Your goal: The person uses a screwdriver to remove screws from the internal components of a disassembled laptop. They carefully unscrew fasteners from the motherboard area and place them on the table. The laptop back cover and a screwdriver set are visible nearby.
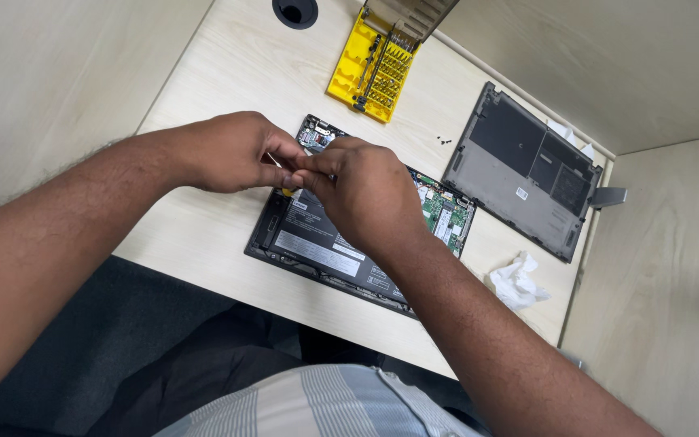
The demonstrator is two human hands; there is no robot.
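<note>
Laptop [325, 243], opened up with its back cover off, is lying at a slant across the pale desk [228, 81], its dark battery and green circuit board facing upward. Both hands are meeting just above its upper left corner: the left hand [232, 154] is curling in from the side and the right hand [370, 190] is reaching over the middle of the machine, fingertips of both pinching together around something small and thin — a pale sliver is showing between them, with a yellow bit just below, but what it is I cannot tell. Both hands are narrowly closed, fingers bunched tight. By my judgement, the work in hand is fine handling of a small part or tool over the exposed internals, and whatever follows is going to call for a steady, precise grip close to the board. Removed grey bottom cover [519, 170] is resting well apart at the right, loose black screws [444, 140] are sitting beside it, a yellow screwdriver bit set [374, 69] is standing open near the desk's far edge, and a crumpled white tissue [518, 281] is lying near the laptop's right end.
</note>
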